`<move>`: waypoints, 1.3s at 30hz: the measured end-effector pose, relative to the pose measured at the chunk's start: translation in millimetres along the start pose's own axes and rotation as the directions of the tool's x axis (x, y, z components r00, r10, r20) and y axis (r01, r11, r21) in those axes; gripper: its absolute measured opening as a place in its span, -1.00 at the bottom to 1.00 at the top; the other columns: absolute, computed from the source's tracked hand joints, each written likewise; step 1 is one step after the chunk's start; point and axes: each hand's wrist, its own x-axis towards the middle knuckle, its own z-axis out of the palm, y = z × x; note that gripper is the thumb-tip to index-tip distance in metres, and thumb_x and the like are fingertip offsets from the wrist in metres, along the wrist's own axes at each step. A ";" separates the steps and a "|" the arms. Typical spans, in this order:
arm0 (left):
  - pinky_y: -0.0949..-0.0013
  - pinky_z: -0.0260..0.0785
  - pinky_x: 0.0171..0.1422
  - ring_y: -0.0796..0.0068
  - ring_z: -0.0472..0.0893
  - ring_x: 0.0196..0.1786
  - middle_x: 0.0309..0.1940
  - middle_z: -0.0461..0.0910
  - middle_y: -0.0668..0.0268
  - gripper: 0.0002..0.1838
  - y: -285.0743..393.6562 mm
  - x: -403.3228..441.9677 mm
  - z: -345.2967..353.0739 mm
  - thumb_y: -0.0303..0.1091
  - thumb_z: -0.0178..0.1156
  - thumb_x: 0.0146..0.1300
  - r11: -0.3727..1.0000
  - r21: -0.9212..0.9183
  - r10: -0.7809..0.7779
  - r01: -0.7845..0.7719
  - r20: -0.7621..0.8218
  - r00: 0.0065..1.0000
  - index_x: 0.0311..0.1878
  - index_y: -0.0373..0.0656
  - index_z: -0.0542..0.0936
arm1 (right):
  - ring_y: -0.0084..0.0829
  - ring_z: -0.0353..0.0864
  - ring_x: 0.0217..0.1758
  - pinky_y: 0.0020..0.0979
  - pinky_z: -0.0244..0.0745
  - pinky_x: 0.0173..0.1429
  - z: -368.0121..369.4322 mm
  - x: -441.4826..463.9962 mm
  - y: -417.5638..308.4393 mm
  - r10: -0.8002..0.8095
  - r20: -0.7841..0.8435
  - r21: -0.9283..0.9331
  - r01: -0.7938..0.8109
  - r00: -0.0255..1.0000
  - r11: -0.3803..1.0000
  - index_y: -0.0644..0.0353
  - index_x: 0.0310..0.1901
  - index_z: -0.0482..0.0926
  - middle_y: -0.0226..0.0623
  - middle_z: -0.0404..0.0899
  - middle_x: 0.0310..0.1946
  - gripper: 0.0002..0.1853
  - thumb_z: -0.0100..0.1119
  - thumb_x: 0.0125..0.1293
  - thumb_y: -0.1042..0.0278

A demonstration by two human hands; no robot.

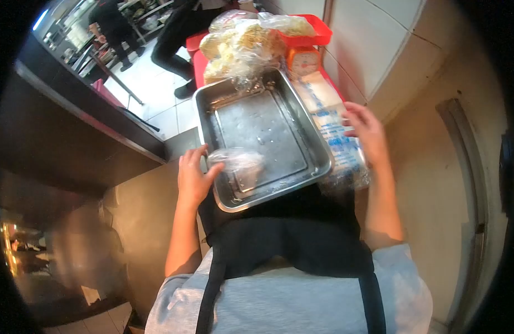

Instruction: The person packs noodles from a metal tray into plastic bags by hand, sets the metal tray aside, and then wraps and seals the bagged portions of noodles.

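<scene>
Two hands, one metal tray (262,131), one crumpled clear bag (239,161) inside it, one orange scale (305,61), one red tub (321,32). Left hand (193,177) at the tray's near-left rim, thumb parted from fingers; bag just beside the thumb tip, too blurred to tell whether gripped. Right hand (369,133) loosely curled, gap between thumb and fingers, nothing seen in it; printed plastic (341,136) beside its fingertips. Filled bags (237,45) beyond both hands' fingertips.
</scene>
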 end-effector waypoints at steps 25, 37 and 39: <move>0.22 0.07 0.42 0.27 0.12 0.48 0.43 0.14 0.10 -0.17 95.3 -1.4 -56.1 0.06 0.10 0.27 0.327 -0.927 0.201 0.183 0.258 0.945 0.45 -0.24 0.10 | -0.24 0.38 0.30 -0.31 0.25 0.37 -152.1 -163.7 -63.0 0.193 -0.127 0.212 -0.163 0.973 0.964 0.37 0.36 0.19 -0.06 0.32 0.29 -0.16 0.10 -0.10 0.50; 0.39 0.20 0.26 0.49 0.38 0.25 0.23 0.43 0.31 -0.54 21.5 15.0 38.5 -0.29 0.12 0.34 0.421 -0.800 -0.085 0.427 0.434 0.897 0.28 -0.19 0.41 | -0.31 0.50 0.16 -0.34 0.36 0.26 -369.7 -413.8 35.8 0.384 -0.615 0.095 -0.418 0.689 0.903 0.30 0.35 0.25 -0.18 0.41 0.23 -0.18 0.10 -0.11 0.61; 0.38 0.23 0.26 0.49 0.41 0.20 0.19 0.46 0.31 -0.55 18.9 11.6 52.2 -0.27 0.13 0.33 0.454 -0.762 -0.091 0.461 0.475 0.875 0.25 -0.22 0.43 | -0.46 0.52 -0.06 -0.43 0.40 0.13 -363.7 -421.6 61.1 0.415 -0.624 0.056 -0.492 0.662 0.869 0.28 0.34 0.27 -0.25 0.47 0.15 -0.21 0.09 -0.07 0.60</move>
